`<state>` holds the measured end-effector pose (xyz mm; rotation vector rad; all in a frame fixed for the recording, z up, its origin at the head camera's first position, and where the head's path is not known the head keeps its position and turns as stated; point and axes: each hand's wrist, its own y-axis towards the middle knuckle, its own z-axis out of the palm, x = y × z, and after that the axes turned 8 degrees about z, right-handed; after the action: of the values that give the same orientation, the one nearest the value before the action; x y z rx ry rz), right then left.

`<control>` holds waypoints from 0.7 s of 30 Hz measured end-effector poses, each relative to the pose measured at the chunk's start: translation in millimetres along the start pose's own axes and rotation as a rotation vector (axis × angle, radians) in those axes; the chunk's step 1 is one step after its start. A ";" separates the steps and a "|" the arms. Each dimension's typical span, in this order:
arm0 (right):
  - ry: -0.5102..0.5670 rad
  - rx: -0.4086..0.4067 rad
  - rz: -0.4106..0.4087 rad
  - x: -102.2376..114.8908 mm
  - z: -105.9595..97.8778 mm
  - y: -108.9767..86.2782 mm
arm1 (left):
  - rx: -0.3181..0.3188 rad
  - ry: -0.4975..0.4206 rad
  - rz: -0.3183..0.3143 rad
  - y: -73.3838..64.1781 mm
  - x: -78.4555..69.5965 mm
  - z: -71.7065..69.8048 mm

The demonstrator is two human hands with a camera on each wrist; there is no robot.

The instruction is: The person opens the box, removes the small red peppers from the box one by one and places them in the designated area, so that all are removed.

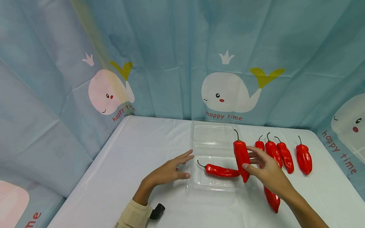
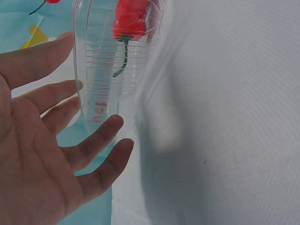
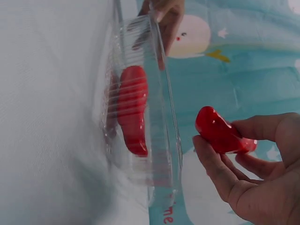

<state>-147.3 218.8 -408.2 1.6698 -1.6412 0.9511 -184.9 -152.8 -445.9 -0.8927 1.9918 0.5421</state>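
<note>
A clear plastic clamshell box (image 1: pixel 199 182) lies with its lid folded back on the white table. One red chili pepper (image 1: pixel 220 171) rests inside it, stem to the left. Over the box's right side, my right hand (image 1: pixel 266 172) pinches a second red pepper (image 1: pixel 240 155) between thumb and fingers, stem pointing up in the head view. The right wrist view shows this held pepper (image 3: pixel 218 131) apart from the box wall. My left hand (image 1: pixel 168 171), fingers spread, is at the box's left edge; its fingertips (image 2: pixel 115 123) are close to or touching the plastic wall.
Several more red peppers (image 1: pixel 286 156) lie to the right on the white tablecloth (image 1: pixel 137 148), one (image 1: pixel 272 199) partly under my right forearm. A small black object (image 1: pixel 157 211) is beside the left sleeve. A blue curtain (image 1: pixel 159 91) with whale prints hangs behind the table.
</note>
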 end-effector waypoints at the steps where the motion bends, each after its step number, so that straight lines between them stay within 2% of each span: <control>1: 0.002 0.002 0.005 -1.6 -2.6 -1.4 | -0.001 -0.002 -0.001 0.2 -0.2 0.1; 8: -0.009 -0.004 0.081 -13.9 -17.1 -9.5 | 0.003 -0.011 -0.014 1.0 1.0 1.3; 16: 0.016 -0.003 0.135 -34.4 -29.6 -18.1 | -0.001 -0.006 -0.002 -0.5 1.2 -0.2; 21: -0.007 -0.019 0.199 -48.2 -37.7 -24.1 | 0.001 -0.010 -0.002 -0.4 0.6 -0.3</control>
<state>-125.0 278.3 -425.4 1.5191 -1.8415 1.0221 -185.0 -153.5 -446.3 -0.8887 1.9816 0.5433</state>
